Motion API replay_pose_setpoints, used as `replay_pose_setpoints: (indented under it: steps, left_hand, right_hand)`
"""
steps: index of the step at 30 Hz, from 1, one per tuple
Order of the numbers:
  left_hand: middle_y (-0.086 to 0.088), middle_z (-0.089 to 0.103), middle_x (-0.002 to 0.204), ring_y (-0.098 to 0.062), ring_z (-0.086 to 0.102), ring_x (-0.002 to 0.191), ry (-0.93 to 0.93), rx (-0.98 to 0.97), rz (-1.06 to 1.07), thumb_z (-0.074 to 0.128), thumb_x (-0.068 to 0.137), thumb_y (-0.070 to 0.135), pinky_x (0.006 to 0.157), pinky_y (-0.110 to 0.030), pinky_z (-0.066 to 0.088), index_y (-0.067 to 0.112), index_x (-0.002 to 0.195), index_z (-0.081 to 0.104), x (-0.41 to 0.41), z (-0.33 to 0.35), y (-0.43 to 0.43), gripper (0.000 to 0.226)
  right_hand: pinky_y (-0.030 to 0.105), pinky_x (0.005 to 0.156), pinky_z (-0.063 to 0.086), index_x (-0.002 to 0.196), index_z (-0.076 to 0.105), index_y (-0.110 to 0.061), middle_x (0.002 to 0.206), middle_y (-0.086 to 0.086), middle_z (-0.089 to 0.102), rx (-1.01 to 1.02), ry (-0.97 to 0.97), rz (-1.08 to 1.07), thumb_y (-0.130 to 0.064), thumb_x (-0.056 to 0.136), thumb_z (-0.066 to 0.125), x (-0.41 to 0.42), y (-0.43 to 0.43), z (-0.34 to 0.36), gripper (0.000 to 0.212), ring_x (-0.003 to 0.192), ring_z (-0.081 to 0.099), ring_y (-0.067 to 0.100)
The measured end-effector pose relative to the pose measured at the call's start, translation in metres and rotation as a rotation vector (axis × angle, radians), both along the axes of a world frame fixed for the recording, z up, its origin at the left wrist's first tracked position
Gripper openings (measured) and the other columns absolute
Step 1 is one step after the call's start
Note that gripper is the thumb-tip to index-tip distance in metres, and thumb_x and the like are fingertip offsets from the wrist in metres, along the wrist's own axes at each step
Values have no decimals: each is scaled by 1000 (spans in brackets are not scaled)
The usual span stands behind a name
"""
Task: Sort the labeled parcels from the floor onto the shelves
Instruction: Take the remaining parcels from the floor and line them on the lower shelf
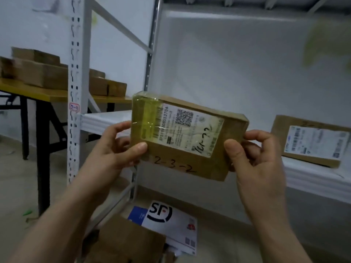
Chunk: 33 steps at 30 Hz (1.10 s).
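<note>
— Held where? Flat brown cardboard parcel with a white shipping label (187,137), gripped at both short ends: left hand (114,149) on the tape-glossed end, right hand (254,154) on the plain end, thumbs on the face.

— Lying how? Long axis left to right, slightly tilted, "2-3-2" in marker on matte card; raised in front of the smooth white metal shelf (311,179), just beyond both hands and a little below.

— Nearer side? About equal; probably a short push forward to land it, left of the second brown labelled parcel (309,141) already lying there.

— Below? White courier envelope with a black logo (171,223) and more brown boxes on the floor.
</note>
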<state>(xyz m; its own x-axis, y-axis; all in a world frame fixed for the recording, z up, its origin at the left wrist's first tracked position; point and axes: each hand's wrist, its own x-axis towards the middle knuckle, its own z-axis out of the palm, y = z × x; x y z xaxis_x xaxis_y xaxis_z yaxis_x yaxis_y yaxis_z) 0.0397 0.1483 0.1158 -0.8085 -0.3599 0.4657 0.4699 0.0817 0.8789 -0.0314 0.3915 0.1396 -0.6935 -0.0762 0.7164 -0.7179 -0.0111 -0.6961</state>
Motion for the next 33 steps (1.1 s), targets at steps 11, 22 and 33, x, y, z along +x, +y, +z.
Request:
replay_pose_setpoints:
  steps: [11, 22, 33]
  left_hand:
    - [0, 64, 125, -31, 58, 115, -309, -428, 277, 50, 78, 36, 97, -55, 49, 54, 128, 47, -145, 73, 31, 53]
    - [-11, 56, 126, -34, 42, 124, -530, -687, 418, 50, 91, 26, 93, -47, 33, 22, 127, 45, -175, 76, 64, 37]
    - [-20, 42, 138, -40, 35, 132, -452, -504, 491, 57, 88, 16, 106, -46, 33, 16, 148, 20, -161, 75, 71, 71]
  right_hand:
    - [36, 100, 50, 139, 47, -47, 117, -18, 67, 332, -127, -281, -12, 98, 54, -108, 9, 76, 55, 111, 64, 8]
    - [29, 91, 39, 154, 23, -25, 141, -3, 59, 525, -306, -280, -22, 98, 57, -134, 19, 58, 65, 119, 59, 18]
    - [32, 100, 35, 159, 14, -26, 154, 3, 46, 594, -314, -280, -28, 99, 57, -135, 13, 55, 74, 136, 48, 24]
